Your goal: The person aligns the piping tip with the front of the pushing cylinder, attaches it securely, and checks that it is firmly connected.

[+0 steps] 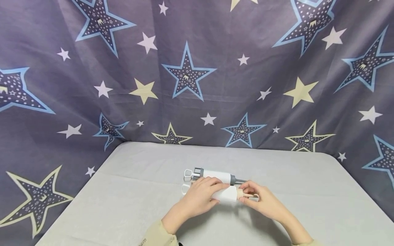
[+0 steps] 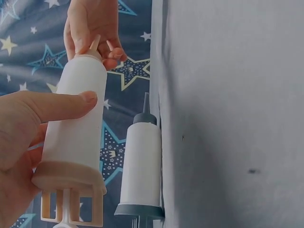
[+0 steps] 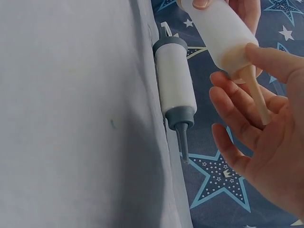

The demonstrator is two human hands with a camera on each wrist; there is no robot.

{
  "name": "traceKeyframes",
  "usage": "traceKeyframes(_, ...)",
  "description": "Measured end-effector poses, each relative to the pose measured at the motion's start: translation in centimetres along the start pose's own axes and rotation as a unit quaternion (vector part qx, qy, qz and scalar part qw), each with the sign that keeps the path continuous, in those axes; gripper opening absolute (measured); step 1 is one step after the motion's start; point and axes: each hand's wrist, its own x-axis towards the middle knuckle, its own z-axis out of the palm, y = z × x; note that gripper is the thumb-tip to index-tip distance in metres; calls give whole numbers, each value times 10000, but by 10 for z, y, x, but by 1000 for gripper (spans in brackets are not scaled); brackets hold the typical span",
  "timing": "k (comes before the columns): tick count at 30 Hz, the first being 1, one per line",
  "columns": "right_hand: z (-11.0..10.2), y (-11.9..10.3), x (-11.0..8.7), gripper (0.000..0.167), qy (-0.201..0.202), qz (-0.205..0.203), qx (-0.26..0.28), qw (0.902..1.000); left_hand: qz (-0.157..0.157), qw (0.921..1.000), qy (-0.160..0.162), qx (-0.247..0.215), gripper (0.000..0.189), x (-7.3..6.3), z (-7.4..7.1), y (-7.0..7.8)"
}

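Observation:
A large plastic syringe (image 1: 227, 194) with a white barrel and beige ends is held between the two hands, lying sideways in the head view. My left hand (image 1: 200, 196) grips its barrel, thumb (image 2: 71, 105) across the near side in the left wrist view. At the other end, my right hand (image 1: 261, 201) pinches the beige nozzle cap (image 3: 237, 66) between thumb and fingers. The thin beige nozzle (image 3: 256, 92) points toward the right palm. A white plunger rod (image 2: 65, 206) shows at the beige handle end. Just beyond is a second syringe (image 1: 220, 176) with grey ends.
The grey-ended syringe lies on the pale cloth-covered table (image 1: 147, 191), its nozzle (image 1: 240, 180) pointing right and its white pull ring (image 1: 187, 174) to the left. A dark curtain (image 1: 209, 68) with star prints hangs behind and beside the table.

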Motion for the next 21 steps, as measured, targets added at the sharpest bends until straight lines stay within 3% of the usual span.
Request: traceKeyframes(21,3,4,0,12,212,27,-145,9997,-74,10000,36,-13,56,0,2,0)
